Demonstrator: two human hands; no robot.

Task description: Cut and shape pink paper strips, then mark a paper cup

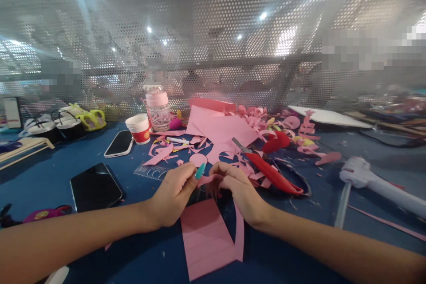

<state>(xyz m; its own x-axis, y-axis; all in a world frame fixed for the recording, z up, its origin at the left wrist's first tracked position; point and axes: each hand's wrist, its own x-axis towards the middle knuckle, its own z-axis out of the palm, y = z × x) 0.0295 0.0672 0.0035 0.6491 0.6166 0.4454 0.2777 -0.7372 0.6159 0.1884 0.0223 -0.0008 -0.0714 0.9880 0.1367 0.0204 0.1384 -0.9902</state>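
Note:
Between my two hands, a narrow pink paper strip (pixel 209 179) is stretched in a slight curve. My left hand (pixel 176 193) pinches one end under a thumb with a long teal nail. The fingers of my right hand (pixel 241 191) close on the other end. Another length of pink strip (pixel 239 235) shows below my right hand; I cannot tell whether it is the same piece. Under both hands lies a pink paper rectangle (pixel 206 239) on the blue table. Just beyond my fingertips is a small pink paper circle (pixel 198 160).
Pink sheets (pixel 219 128) and scraps pile up behind my hands. A red-handled tool (pixel 269 173) with a metal blade lies at right, near a glue gun (pixel 359 171). Leftward are two phones (pixel 96 188), a stack of paper cups (pixel 139 128), a bottle (pixel 157 108) and a clear stencil (pixel 151 171).

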